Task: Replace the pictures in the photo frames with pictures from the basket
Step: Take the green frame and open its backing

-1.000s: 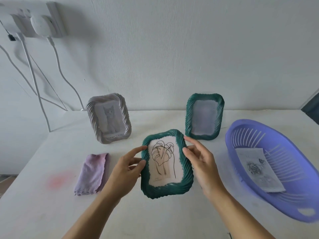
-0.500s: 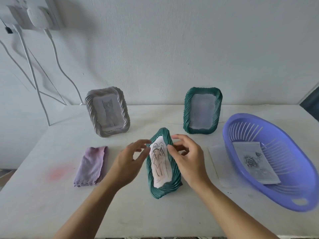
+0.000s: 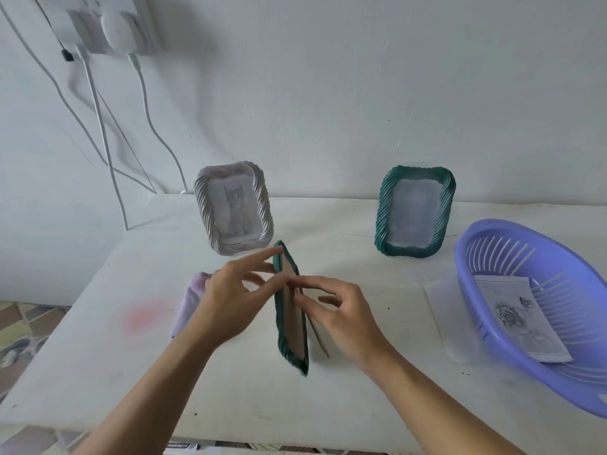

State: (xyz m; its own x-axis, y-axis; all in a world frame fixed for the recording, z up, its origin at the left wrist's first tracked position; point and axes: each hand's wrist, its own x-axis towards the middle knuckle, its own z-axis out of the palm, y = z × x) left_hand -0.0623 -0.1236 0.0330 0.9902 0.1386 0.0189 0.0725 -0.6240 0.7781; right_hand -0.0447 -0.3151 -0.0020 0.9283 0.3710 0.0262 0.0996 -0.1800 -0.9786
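Change: the green frame [image 3: 290, 323], whose plant drawing faced the camera a second ago, has been swung round edge-on, and its brown backing now shows instead.
Green frame: upright at the middle of the tabletop [image 3: 230, 399], its lower corner down at the surface, with a brown stand flap [image 3: 320, 336] angled out from the back toward the right.
Left hand [image 3: 230, 303]: fingers spread and mostly extended, the index fingertip on the frame's top corner and the thumb against its near edge, steadying it.
Right hand [image 3: 348, 320]: fingers curled, with the thumb and index finger pinching at the upper part of the backing.
White frame [image 3: 205, 208]: stands at the back left near the wall and holds a cat picture [image 3: 235, 208].
Second green frame [image 3: 383, 221]: stands at the back right; its pale insert is too blurred to read.
Basket [image 3: 466, 257]: purple and slotted, at the right edge of the tabletop, well apart from the hands.
Basket picture [image 3: 515, 320]: one sheet with a rose drawing lies inside.
Loose sheet [image 3: 443, 310]: lies flat on the tabletop just left of the basket, partly under its rim.
Cloth [image 3: 192, 300]: purple and folded, partly hidden behind the left hand.
Wall: white cables [image 3: 101, 126] hang from plugs at the upper left.
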